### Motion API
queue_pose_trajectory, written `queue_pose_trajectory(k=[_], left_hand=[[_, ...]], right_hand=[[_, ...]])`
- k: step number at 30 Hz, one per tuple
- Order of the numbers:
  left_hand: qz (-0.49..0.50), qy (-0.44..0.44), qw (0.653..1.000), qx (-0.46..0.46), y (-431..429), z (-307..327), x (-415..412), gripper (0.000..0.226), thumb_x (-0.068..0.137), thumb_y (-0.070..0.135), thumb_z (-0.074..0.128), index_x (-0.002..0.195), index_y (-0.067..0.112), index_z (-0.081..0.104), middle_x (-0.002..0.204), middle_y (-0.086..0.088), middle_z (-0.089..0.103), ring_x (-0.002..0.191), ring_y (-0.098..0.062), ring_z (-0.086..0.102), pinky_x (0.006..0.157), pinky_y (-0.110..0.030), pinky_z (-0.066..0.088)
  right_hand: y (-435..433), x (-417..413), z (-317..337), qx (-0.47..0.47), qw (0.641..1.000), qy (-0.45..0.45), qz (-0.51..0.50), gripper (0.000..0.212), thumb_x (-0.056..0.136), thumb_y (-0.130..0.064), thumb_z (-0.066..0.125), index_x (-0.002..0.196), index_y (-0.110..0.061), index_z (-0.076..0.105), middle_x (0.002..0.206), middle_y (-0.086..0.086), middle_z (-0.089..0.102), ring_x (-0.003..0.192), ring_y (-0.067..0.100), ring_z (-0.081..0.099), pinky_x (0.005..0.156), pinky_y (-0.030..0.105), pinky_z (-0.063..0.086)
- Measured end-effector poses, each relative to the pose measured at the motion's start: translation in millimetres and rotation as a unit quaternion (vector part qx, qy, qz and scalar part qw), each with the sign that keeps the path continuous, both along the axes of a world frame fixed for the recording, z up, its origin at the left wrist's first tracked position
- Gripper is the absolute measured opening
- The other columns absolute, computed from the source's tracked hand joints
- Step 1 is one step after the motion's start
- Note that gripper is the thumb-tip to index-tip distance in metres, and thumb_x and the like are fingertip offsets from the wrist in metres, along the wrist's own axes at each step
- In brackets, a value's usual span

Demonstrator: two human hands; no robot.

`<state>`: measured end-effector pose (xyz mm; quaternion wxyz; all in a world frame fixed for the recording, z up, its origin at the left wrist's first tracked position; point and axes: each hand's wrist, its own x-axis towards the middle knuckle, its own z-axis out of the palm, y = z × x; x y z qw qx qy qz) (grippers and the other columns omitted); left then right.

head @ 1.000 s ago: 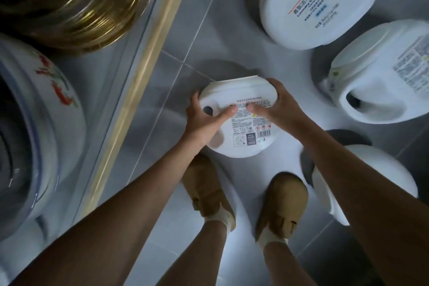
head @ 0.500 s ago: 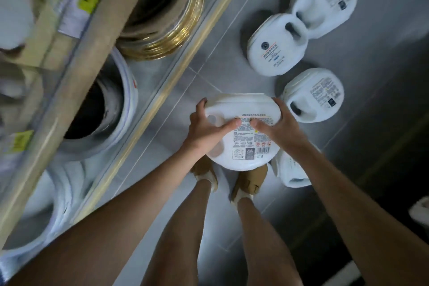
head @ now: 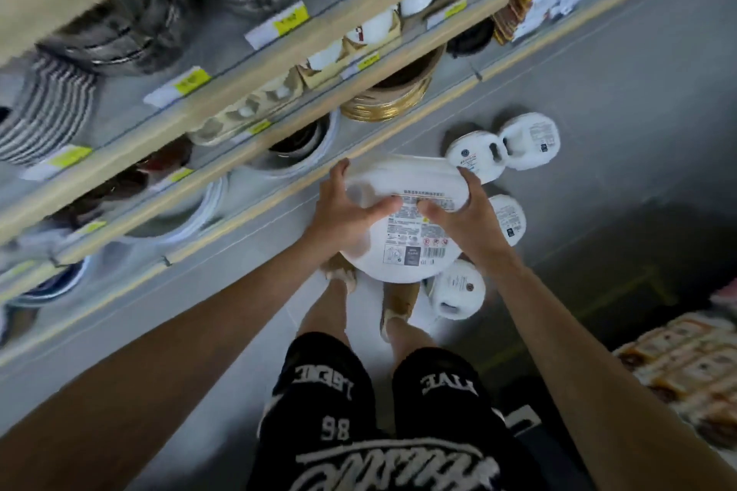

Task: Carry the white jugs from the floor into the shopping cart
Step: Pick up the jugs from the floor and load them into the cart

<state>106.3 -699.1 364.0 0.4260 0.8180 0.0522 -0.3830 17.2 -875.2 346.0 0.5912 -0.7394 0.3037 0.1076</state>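
One white jug [head: 402, 227], label face up, is held in the air at frame centre, above the feet and clamped between both hands. On its 9 o'clock edge is the left hand [head: 343, 219], fingers curled over the far rim and thumb pressed on the top face. At 3 o'clock the right hand [head: 470, 219] takes the same hold, thumb on the label. On the grey floor [head: 618, 112] lie four other jugs. A pair of jugs [head: 474, 157] sits handle to handle at 1 o'clock. A third jug [head: 508, 217] is at 3 o'clock, partly behind the right hand. A fourth jug [head: 454, 291] at 5 o'clock is just beside the right shoe [head: 399, 299]. Black printed shorts [head: 327, 391] are at 6 o'clock. Shelving [head: 239, 64] with yellow price tags runs from 9 to 12 o'clock, its stock of bowls and pots blurred. Packaged goods [head: 686, 363] lie at the 4 o'clock frame edge.
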Motion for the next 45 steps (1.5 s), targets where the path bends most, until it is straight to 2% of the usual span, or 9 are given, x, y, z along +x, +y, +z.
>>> queue_pose_trajectory(k=[3, 6, 15, 19, 23, 28, 34, 38, 45], left_hand=[[0.053, -0.04, 0.998, -0.006, 44, 47, -17, 0.121, 0.044, 0.065, 0.077, 0.144, 0.025, 0.022, 0.143, -0.008, 0.033, 0.131, -0.025, 0.038, 0.107, -0.046, 0.038], [0.107, -0.099, 0.989, -0.009, 93, 90, -39, 0.107, 0.058, 0.054, 0.082, 0.143, 0.024, 0.023, 0.136, -0.006, 0.035, 0.129, -0.023, 0.037, 0.108, -0.041, 0.036], [0.312, -0.232, 0.921, -0.014, 278, 184, -115, 0.112, 0.056, 0.058, 0.082, 0.145, 0.027, 0.022, 0.139, -0.005, 0.037, 0.125, -0.023, 0.046, 0.102, -0.041, 0.044], [0.388, -0.28, 0.878, -0.01, 372, 215, -155, 0.119, 0.05, 0.066, 0.078, 0.146, 0.024, 0.022, 0.145, -0.002, 0.031, 0.135, -0.02, 0.035, 0.111, -0.045, 0.035], [0.428, -0.325, 0.844, -0.004, 468, 235, -196, 0.119, 0.042, 0.081, 0.071, 0.14, 0.028, 0.029, 0.141, -0.002, 0.036, 0.13, -0.023, 0.042, 0.103, -0.048, 0.043], [0.471, -0.341, 0.814, 0.004, 575, 249, -246, 0.115, 0.045, 0.077, 0.072, 0.139, 0.03, 0.026, 0.137, -0.001, 0.035, 0.13, -0.023, 0.04, 0.107, -0.047, 0.039], [0.528, -0.369, 0.764, 0.026, 677, 250, -296, 0.104, 0.052, 0.062, 0.077, 0.137, 0.024, 0.031, 0.131, -0.003, 0.039, 0.117, -0.018, 0.049, 0.101, -0.04, 0.046], [0.557, -0.363, 0.744, 0.057, 748, 249, -311, 0.096, 0.065, 0.045, 0.082, 0.141, 0.024, 0.028, 0.131, 0.002, 0.034, 0.118, -0.011, 0.039, 0.1, -0.027, 0.036], [0.585, -0.357, 0.718, 0.124, 891, 248, -312, 0.1, 0.06, 0.054, 0.08, 0.14, 0.026, 0.028, 0.135, 0.0, 0.035, 0.131, -0.019, 0.032, 0.112, -0.04, 0.03]], right_hand=[[35, 1, 47, -0.011, 0.999, -0.029, 0.04, 0.062, 0.069, -0.041, 0.079, 0.119, -0.037, 0.042, 0.103, -0.018, 0.061, 0.099, 0.002, 0.061, 0.084, 0.032, 0.056], [75, 6, 92, -0.018, 0.993, -0.07, 0.097, 0.065, 0.062, -0.047, 0.079, 0.116, -0.039, 0.044, 0.099, -0.02, 0.062, 0.097, 0.003, 0.062, 0.084, 0.039, 0.056], [260, 17, 201, 0.024, 0.942, -0.184, 0.279, 0.071, 0.07, -0.018, 0.084, 0.128, -0.023, 0.043, 0.106, -0.016, 0.06, 0.091, -0.012, 0.059, 0.076, 0.014, 0.052], [362, 6, 241, 0.059, 0.908, -0.215, 0.354, 0.068, 0.065, -0.016, 0.083, 0.121, -0.022, 0.045, 0.104, -0.012, 0.062, 0.09, -0.005, 0.062, 0.074, 0.018, 0.053], [466, -10, 262, 0.085, 0.877, -0.229, 0.414, 0.067, 0.072, -0.004, 0.08, 0.122, -0.024, 0.04, 0.107, -0.009, 0.059, 0.092, -0.004, 0.059, 0.077, 0.017, 0.052], [587, -30, 274, 0.097, 0.837, -0.207, 0.496, 0.11, 0.064, -0.023, 0.087, 0.149, -0.025, 0.018, 0.137, -0.001, 0.05, 0.119, 0.011, 0.055, 0.094, 0.034, 0.051], [714, -47, 284, 0.06, 0.779, -0.204, 0.59, 0.072, 0.072, -0.015, 0.081, 0.128, -0.028, 0.038, 0.106, -0.021, 0.051, 0.092, -0.005, 0.054, 0.065, 0.004, 0.045], [799, -47, 282, 0.066, 0.74, -0.186, 0.643, 0.091, 0.067, -0.026, 0.085, 0.14, -0.03, 0.031, 0.111, -0.028, 0.045, 0.1, -0.003, 0.053, 0.079, 0.016, 0.048], [969, -26, 277, 0.082, 0.673, -0.166, 0.716, 0.103, 0.072, -0.017, 0.081, 0.15, -0.031, 0.017, 0.121, -0.023, 0.042, 0.095, -0.011, 0.049, 0.063, -0.001, 0.043]])
